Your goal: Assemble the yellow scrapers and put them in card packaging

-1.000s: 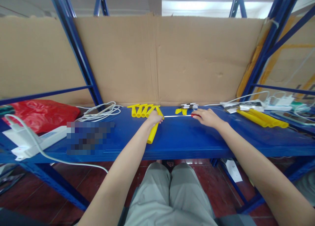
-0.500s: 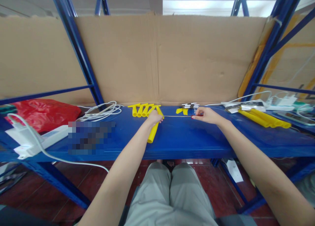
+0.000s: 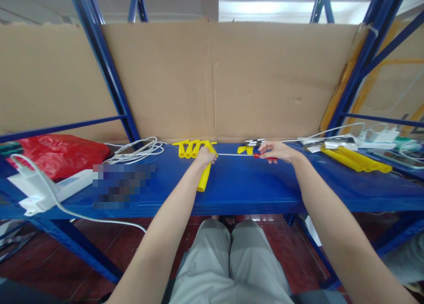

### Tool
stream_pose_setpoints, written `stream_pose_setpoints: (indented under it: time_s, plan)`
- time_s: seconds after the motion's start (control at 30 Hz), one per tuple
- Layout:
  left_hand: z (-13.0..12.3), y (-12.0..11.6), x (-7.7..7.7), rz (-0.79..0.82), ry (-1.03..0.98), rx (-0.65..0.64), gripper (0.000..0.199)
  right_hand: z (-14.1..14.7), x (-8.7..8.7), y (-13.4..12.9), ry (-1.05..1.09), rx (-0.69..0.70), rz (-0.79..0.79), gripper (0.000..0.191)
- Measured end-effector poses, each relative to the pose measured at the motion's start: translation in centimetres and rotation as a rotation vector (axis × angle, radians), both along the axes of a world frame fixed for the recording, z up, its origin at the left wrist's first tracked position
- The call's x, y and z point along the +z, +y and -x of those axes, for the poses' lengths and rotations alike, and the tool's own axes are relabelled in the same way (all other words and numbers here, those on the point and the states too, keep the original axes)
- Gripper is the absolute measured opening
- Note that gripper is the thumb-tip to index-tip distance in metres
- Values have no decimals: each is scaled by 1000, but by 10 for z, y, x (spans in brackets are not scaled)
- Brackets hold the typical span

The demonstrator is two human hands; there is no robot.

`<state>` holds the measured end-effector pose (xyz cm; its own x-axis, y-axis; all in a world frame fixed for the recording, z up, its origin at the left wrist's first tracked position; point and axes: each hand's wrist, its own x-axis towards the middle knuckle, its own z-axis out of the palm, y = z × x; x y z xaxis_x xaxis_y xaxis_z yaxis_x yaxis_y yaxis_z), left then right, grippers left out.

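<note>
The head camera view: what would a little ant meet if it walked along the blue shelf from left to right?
Red bag, coiled white cable, row of yellow pieces, left hand, thin screwdriver shaft, right hand, bundle of yellow tubes.

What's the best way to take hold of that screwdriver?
Probably by its red handle, from the right and slightly above: the screwdriver lies nearly level, with the thicker handle at the right end, while its slim shaft points left at the yellow piece.
</note>
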<state>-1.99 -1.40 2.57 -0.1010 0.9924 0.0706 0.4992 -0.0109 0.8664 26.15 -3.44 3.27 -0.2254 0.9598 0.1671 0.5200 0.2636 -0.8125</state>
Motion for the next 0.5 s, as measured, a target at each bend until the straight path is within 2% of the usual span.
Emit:
stream_pose_setpoints:
  time_s: [0.13,0.3,0.5]
  plan:
    - [0,0,-1,0,19,-14,23,0,-8,-4,144,-37,43,40]
    - [0,0,-2,20,109,-7,25,4,-9,-3,341,-76,123,28]
    - [1,4,-6,-7,111,-36,16,-1,-6,-2,673,28,201,14]
